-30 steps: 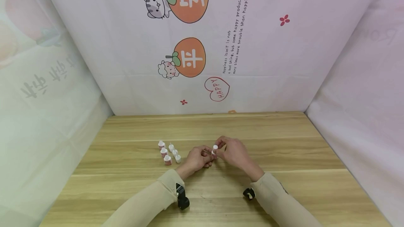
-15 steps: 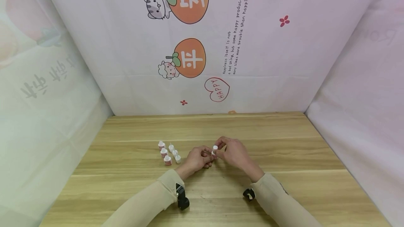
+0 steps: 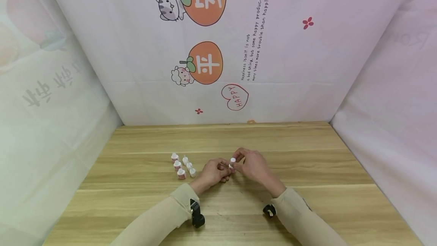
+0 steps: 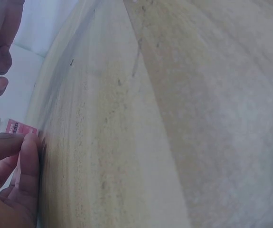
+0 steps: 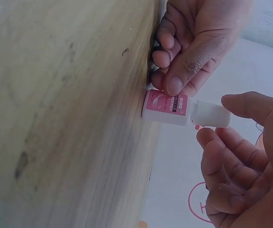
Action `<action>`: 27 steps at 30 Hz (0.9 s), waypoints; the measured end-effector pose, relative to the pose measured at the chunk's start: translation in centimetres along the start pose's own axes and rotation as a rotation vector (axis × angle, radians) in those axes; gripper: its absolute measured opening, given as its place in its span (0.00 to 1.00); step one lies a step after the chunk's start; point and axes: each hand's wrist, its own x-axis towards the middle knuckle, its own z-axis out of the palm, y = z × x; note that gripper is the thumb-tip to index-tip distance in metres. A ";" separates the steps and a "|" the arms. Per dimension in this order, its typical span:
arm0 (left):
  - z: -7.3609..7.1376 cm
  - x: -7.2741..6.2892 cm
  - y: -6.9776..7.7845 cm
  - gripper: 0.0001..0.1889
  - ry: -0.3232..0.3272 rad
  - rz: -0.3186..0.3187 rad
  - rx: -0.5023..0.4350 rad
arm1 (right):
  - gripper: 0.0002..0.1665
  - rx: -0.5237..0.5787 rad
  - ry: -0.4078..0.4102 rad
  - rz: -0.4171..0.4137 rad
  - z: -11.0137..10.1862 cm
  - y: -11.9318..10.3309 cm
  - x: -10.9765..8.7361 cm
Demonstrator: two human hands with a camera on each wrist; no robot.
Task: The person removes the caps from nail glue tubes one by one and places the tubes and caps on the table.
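Observation:
My left hand (image 3: 212, 172) pinches the body of a small white glue bottle (image 5: 168, 108) with a pink label, its base at the wooden table. The bottle stands upright, with a white cap (image 5: 211, 114) on its neck. My right hand (image 3: 255, 165) holds this cap between thumb (image 5: 243, 104) and fingertips, the other fingers loosely curled below. In the left wrist view only part of the pink label (image 4: 20, 127) shows past my left fingers. Left of my hands stand three glue bottles (image 3: 177, 165) without caps, and beside them three white caps (image 3: 189, 166) with thin pins pointing up.
The wooden table (image 3: 293, 139) meets a white printed cloth backdrop (image 3: 283, 98) at its far edge. More white cloth hangs at the left side (image 3: 68, 124) and right side (image 3: 385, 113). A black camera strap (image 3: 196, 212) sits at my left cuff.

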 end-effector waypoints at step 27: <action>0.1 0.2 -0.4 0.08 -0.001 0.006 0.012 | 0.09 0.005 -0.007 -0.009 -0.1 0.0 -0.1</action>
